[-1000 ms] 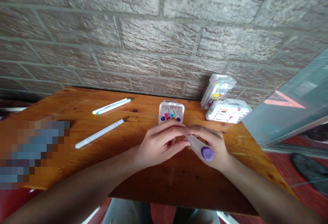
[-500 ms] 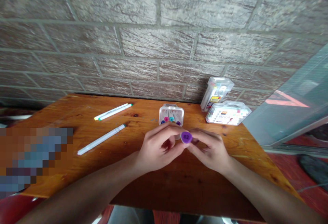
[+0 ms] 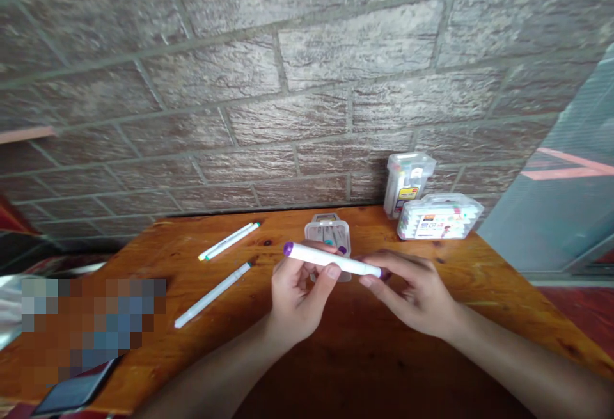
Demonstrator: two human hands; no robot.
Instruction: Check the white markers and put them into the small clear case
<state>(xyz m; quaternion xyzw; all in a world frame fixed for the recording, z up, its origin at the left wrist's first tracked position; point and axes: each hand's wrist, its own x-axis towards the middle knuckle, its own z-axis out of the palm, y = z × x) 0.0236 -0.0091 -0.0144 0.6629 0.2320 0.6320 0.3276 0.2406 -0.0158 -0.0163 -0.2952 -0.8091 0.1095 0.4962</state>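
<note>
A white marker with purple ends [image 3: 350, 264] lies nearly level between my two hands. My left hand [image 3: 302, 291] is closed round its middle, thumb on the near side. My right hand [image 3: 413, 288] pinches its purple right end between thumb and fingers. Just behind the marker stands a small clear plastic box [image 3: 348, 233] holding several markers with coloured ends, partly hidden by my left hand and the marker.
On the wooden table [image 3: 230, 355] at left lie a grey-white marker [image 3: 213, 295] and two slim pens [image 3: 229, 242]. Two clear marker cases, one upright [image 3: 407, 182] and one wide [image 3: 439, 217], stand back right. A phone [image 3: 77, 388] lies front left, by a brick wall [image 3: 311, 112] behind.
The marker has turned from end-on towards me to lying sideways, its whole length showing. My hands have moved a little apart, and the view has shifted and tilted.
</note>
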